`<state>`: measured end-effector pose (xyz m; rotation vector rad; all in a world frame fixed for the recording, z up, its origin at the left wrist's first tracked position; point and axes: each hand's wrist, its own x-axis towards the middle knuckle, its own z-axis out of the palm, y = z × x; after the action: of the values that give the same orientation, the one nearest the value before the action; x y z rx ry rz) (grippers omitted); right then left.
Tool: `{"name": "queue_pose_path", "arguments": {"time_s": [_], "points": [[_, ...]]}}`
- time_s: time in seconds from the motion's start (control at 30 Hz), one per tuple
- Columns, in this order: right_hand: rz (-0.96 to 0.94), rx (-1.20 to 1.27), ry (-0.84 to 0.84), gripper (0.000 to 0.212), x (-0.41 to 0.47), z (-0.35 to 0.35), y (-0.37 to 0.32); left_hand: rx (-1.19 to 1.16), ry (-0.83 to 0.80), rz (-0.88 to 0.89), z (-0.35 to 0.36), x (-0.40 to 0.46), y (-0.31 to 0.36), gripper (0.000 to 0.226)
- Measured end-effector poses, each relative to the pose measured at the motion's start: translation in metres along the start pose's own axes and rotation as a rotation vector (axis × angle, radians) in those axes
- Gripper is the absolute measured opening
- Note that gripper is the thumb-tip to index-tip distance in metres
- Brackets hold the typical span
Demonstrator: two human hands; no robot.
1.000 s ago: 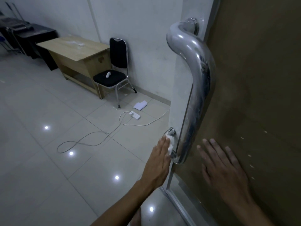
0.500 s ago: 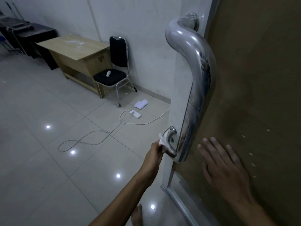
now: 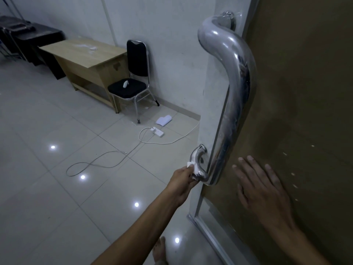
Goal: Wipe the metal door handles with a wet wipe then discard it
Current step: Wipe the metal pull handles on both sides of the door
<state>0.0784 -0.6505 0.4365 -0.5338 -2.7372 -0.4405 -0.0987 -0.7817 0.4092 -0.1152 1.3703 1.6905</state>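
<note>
While the right hand (image 3: pixel 261 190) lies flat with fingers spread on the brown door (image 3: pixel 305 111) at five o'clock, the left hand (image 3: pixel 183 180) pinches a white wet wipe (image 3: pixel 192 166) against the far handle's (image 3: pixel 198 163) lower curve (near handle (image 3: pixel 236 92) at one o'clock). Farther off, at ten o'clock, stand a chair (image 3: pixel 131 83) and wooden table (image 3: pixel 86 58).

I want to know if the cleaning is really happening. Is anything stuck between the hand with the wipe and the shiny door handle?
Nothing visible is. The left hand presses the white wet wipe straight onto the lower curve of the metal door handle. The right hand lies flat on the door beside it, out of the way.
</note>
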Motion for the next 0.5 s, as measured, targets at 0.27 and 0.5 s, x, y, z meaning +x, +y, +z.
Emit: {"name": "queue_pose_path", "arguments": {"time_s": [0.27, 0.5], "points": [[-0.01, 0.005, 0.058, 0.046, 0.0, 0.001, -0.001, -0.128, -0.109, -0.171, -0.011, -0.018, -0.026, 0.022], [-0.024, -0.007, 0.039, 0.048, -0.002, 0.002, 0.002, -0.494, -0.129, -0.324, -0.001, -0.022, -0.03, 0.034]]}}
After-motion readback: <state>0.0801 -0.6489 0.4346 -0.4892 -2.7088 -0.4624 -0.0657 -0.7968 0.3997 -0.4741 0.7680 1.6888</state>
